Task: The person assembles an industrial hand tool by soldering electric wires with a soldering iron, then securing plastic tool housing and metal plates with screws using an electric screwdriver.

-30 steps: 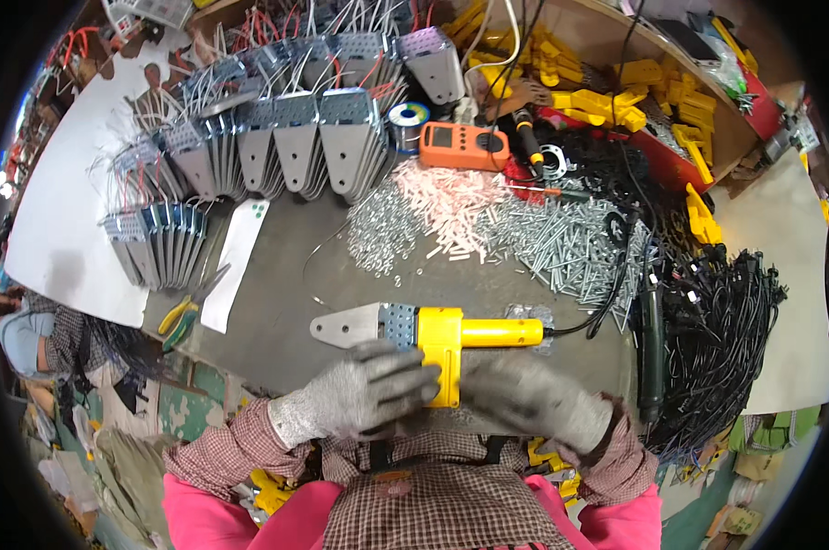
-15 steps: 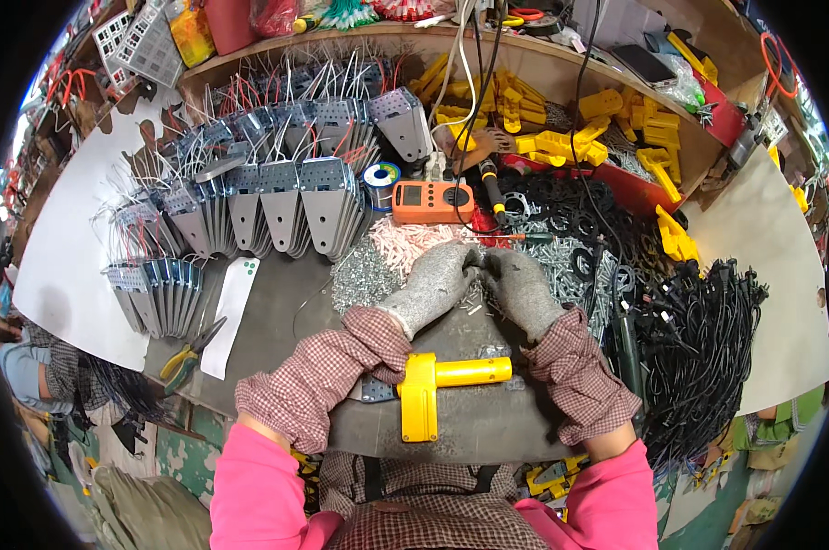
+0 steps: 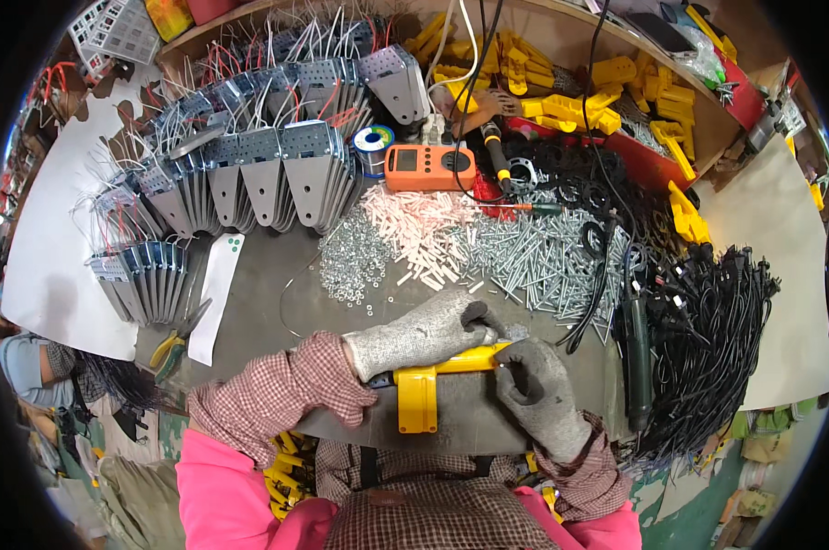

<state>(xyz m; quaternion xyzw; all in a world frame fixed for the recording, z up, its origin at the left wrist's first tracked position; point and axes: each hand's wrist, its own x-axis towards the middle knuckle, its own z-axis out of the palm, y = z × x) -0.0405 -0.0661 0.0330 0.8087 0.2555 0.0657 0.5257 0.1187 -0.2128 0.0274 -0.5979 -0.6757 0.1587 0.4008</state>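
A yellow T-shaped plastic part [image 3: 418,396] lies on the grey bench top [image 3: 249,321] just in front of me. My left hand [image 3: 428,332], in a grey knit glove, lies over its long arm and grips it. My right hand [image 3: 536,385], also gloved, pinches at the right end of that arm. A small silvery piece shows between its fingertips, too small to identify. Just beyond the hands lie heaps of silver screws [image 3: 534,257], pink plastic plugs [image 3: 424,229] and small nuts and washers [image 3: 355,261].
Rows of grey metal brackets [image 3: 268,179] with wires stand at the back left, and an orange meter [image 3: 429,167] and a solder reel [image 3: 373,147] behind the heaps. Yellow plastic parts [image 3: 607,96] fill the back shelf. Black cables [image 3: 708,339] pile at the right. Pliers [image 3: 178,341] lie left.
Both hands have come back from the heaps of screws and plugs to the yellow part. The left now lies over it and the right pinches at its end.
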